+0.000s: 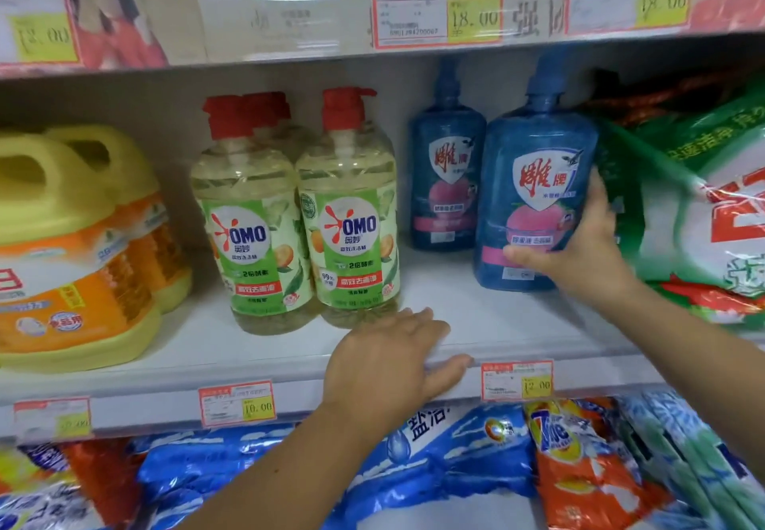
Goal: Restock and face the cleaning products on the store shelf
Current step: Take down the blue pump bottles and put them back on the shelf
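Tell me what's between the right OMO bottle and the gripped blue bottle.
Head view: bare shelf in front, a second blue bottle standing further back.

Right hand point(579, 239) grips the front blue bottle point(534, 181) low on its right side, left hand point(393, 359) lies flat on the shelf point(248, 347) edge, just in front of the OMO bottles point(352, 219).

Green bag point(683, 181) cut off rt — lower-left price tag point(53, 417) blurred.
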Demonstrator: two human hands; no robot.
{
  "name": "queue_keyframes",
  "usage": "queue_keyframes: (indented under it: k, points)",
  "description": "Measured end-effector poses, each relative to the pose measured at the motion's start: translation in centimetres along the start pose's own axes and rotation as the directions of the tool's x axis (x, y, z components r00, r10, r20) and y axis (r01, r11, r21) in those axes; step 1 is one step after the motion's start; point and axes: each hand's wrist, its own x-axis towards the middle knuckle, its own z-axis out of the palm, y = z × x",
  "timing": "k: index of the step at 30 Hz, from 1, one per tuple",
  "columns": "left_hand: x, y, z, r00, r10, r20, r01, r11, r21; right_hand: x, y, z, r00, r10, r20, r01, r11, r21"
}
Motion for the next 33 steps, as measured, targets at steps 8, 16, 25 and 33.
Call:
queue_keyframes:
  k: [8, 16, 25, 33]
  points:
    - [0.1, 0.0, 0.3, 1.0, 0.014, 0.022, -0.014, 1.0, 0.002, 3.6, 1.1, 0.9, 0.996, 0.083, 0.042, -0.082, 0.996, -0.028]
    - [0.2, 0.0, 0.2, 0.999, 0.028, 0.022, -0.028, 1.0, -0.008, 7.4, 3.6, 2.6, 0.989, 0.147, 0.031, -0.147, 0.989, 0.002]
    - [0.0, -0.2, 0.2, 0.999, 0.034, 0.015, -0.034, 0.999, 0.021, 9.5, 2.8, 4.0, 0.947, 0.322, 0.019, -0.314, 0.933, -0.174]
    - [-0.4, 0.0, -2.0, 0.997, -0.009, 0.078, 0.02, 0.989, -0.146, -5.4, -6.1, 1.4, 0.992, -0.085, -0.088, 0.094, 0.991, 0.099]
